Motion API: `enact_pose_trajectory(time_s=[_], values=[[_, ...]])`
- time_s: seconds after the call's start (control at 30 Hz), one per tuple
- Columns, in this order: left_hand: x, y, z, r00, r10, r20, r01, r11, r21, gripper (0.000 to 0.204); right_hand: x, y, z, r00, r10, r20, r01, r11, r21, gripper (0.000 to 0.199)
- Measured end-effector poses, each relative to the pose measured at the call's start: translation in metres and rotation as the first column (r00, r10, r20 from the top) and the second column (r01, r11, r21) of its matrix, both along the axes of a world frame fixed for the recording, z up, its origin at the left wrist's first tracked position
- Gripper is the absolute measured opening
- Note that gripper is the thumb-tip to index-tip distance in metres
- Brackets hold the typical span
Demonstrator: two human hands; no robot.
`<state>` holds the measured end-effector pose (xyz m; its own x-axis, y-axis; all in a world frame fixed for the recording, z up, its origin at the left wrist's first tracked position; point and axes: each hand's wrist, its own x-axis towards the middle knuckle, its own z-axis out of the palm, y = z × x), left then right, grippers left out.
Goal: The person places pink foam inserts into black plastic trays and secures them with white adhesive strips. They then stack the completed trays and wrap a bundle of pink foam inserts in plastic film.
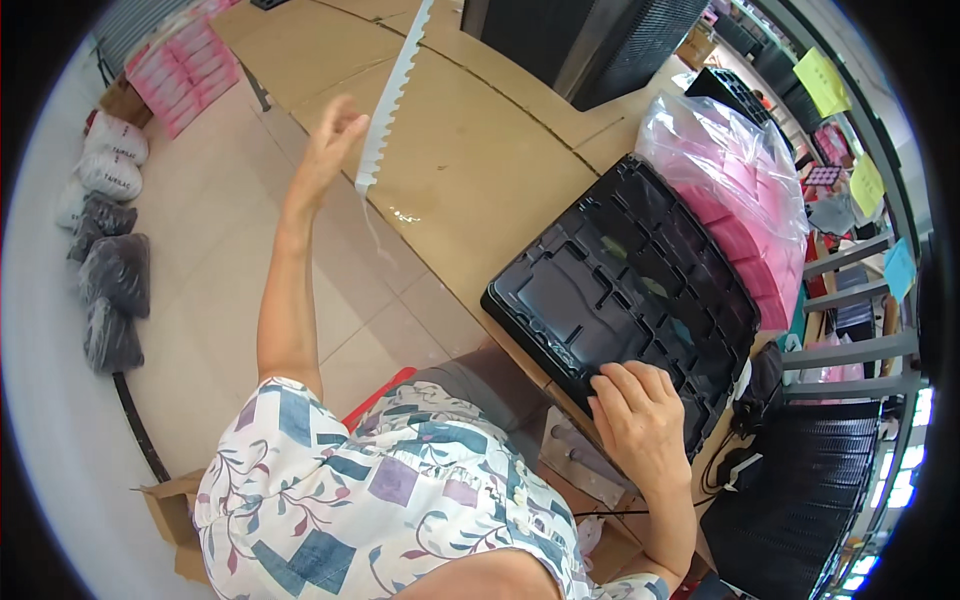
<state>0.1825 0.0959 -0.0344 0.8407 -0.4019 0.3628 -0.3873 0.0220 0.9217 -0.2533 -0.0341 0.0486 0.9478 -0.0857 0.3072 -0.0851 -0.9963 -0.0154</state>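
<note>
My left hand (331, 150) is raised at the table's left edge, beside a long white strip (392, 100) with a notched edge. Its fingers are bent toward the thumb and a little blurred; whether they touch the strip or hold something small, I cannot make out. A thin thread-like tail hangs from the strip's near end. On the right, a black plastic tray (600, 290) with moulded compartments lies tilted at the table's near edge. My right hand (640, 415) is closed over the tray's near right edge, its fingers curled on top.
Cardboard (470, 160) covers the table. Behind the tray are pink pieces in clear plastic (735, 190) and a tall black stack (590, 45). More black trays (800, 490) stand at lower right, near a grey rack (850, 350). White and black bags (115, 270) line the left wall.
</note>
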Motion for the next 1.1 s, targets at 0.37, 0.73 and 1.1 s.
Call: enact_pose_trajectory(time_s=[0.37, 0.73, 1.1], values=[[-0.125, -0.003, 0.017, 0.392, -0.749, -0.534, 0.572, 0.653, -0.497, 0.036, 0.079, 0.044, -0.022, 0.931, -0.216, 0.295, 0.013, 0.826, 0.564, 0.02], [-0.188, -0.007, 0.034, 0.473, -0.745, -0.471, 0.52, 0.667, -0.533, 0.034, 0.101, 0.06, -0.054, 0.895, -0.414, 0.168, -0.113, 0.153, 0.982, 0.016], [-0.19, 0.008, 0.014, 0.504, -0.733, -0.457, 0.623, 0.675, -0.394, 0.012, 0.096, 0.052, -0.049, 0.855, -0.431, 0.29, -0.049, 0.488, 0.871, 0.01]])
